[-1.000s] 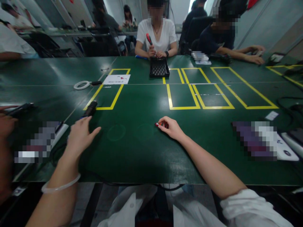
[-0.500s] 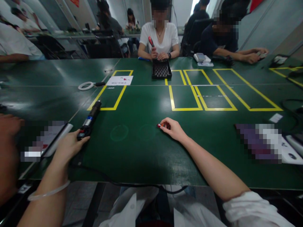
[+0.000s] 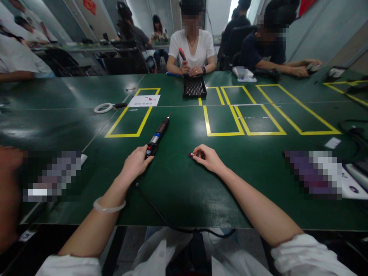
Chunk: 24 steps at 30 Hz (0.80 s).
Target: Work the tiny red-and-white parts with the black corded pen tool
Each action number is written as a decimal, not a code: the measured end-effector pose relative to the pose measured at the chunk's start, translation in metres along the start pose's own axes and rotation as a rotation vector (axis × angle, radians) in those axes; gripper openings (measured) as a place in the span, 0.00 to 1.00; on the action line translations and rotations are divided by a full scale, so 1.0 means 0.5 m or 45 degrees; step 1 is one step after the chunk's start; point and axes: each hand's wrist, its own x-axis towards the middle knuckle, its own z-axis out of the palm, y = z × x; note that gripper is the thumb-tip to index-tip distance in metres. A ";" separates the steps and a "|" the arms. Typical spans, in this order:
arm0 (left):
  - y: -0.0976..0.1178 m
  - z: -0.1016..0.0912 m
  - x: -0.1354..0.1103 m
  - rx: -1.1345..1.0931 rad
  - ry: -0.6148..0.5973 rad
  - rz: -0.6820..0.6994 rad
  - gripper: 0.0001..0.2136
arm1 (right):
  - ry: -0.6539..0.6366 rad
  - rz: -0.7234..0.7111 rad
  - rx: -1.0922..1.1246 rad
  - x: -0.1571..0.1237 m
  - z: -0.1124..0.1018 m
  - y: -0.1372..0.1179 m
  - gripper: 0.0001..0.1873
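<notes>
My left hand [image 3: 135,163] is closed round the rear end of a black electric screwdriver [image 3: 157,136] that lies on the green table [image 3: 178,184], its tip pointing away from me. A black cable [image 3: 161,214] trails from it back over the table's near edge. My right hand [image 3: 209,156] rests on the table with fingers pinched on a small red object [image 3: 193,155]. The two hands are about a hand's width apart.
Yellow taped rectangles [image 3: 224,119] mark the table's middle. A black tray [image 3: 194,87] sits before a seated person opposite who holds a red-handled tool [image 3: 182,54]. A white ring [image 3: 103,107] and a paper sheet [image 3: 144,100] lie far left. Blurred items lie at both sides.
My left hand took hold of the electric screwdriver at the left and has dragged it rightward to the table's middle. My right hand has stayed put on the small red object.
</notes>
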 end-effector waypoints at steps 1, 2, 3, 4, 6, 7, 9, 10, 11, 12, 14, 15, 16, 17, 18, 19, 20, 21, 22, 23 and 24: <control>0.028 -0.001 0.007 -0.007 -0.001 0.049 0.25 | 0.001 0.001 0.007 0.000 0.000 0.000 0.05; 0.057 -0.002 0.014 -0.015 0.000 0.096 0.25 | 0.002 0.001 0.013 0.001 0.000 0.000 0.06; 0.085 -0.004 0.019 -0.024 0.002 0.139 0.25 | 0.007 -0.001 0.014 0.001 -0.001 -0.001 0.06; 0.112 -0.005 0.024 -0.035 0.001 0.181 0.25 | 0.013 -0.004 0.008 0.001 -0.001 -0.003 0.06; 0.162 -0.006 0.031 -0.059 -0.013 0.257 0.24 | 0.027 -0.011 -0.024 0.001 -0.003 -0.006 0.06; 0.182 -0.005 0.034 -0.072 -0.020 0.292 0.24 | 0.036 -0.015 -0.049 0.001 -0.003 -0.008 0.06; 0.212 -0.001 0.038 -0.115 -0.020 0.370 0.24 | 0.058 -0.016 -0.112 0.000 -0.005 -0.009 0.06; 0.222 0.003 0.038 -0.148 -0.013 0.414 0.25 | 0.069 -0.014 -0.145 0.000 -0.006 -0.009 0.06; 0.227 0.008 0.039 -0.185 -0.001 0.458 0.25 | 0.082 -0.011 -0.177 -0.001 -0.007 -0.009 0.06; 0.230 0.013 0.039 -0.223 0.013 0.500 0.25 | 0.094 -0.009 -0.206 -0.001 -0.007 -0.009 0.06; 0.228 0.022 0.039 -0.288 0.040 0.569 0.25 | 0.108 -0.009 -0.252 -0.002 -0.008 -0.010 0.07; 0.225 0.026 0.039 -0.311 0.049 0.595 0.25 | 0.110 -0.012 -0.269 -0.002 -0.008 -0.011 0.07; 0.221 0.029 0.039 -0.328 0.054 0.617 0.24 | 0.103 -0.015 -0.284 -0.002 -0.008 -0.013 0.06; 0.218 0.031 0.038 -0.341 0.054 0.636 0.24 | 0.097 -0.020 -0.302 -0.003 -0.007 -0.016 0.06; 0.215 0.033 0.038 -0.351 0.050 0.651 0.24 | 0.087 -0.024 -0.322 -0.003 -0.006 -0.020 0.06; 0.213 0.033 0.037 -0.359 0.044 0.661 0.24 | 0.068 -0.027 -0.343 -0.003 -0.004 -0.023 0.06; 0.212 0.033 0.037 -0.363 0.038 0.667 0.23 | 0.053 -0.031 -0.367 -0.003 -0.002 -0.026 0.06; 0.211 0.032 0.036 -0.365 0.034 0.672 0.23 | 0.044 -0.037 -0.395 -0.003 -0.001 -0.028 0.06; 0.211 0.031 0.035 -0.363 0.029 0.675 0.23 | 0.029 -0.047 -0.430 -0.003 0.001 -0.030 0.06; 0.211 0.029 0.034 -0.360 0.025 0.677 0.23 | 0.011 -0.062 -0.470 -0.003 0.002 -0.031 0.05; 0.210 0.028 0.032 -0.355 0.019 0.679 0.23 | -0.009 -0.080 -0.515 -0.002 0.003 -0.032 0.05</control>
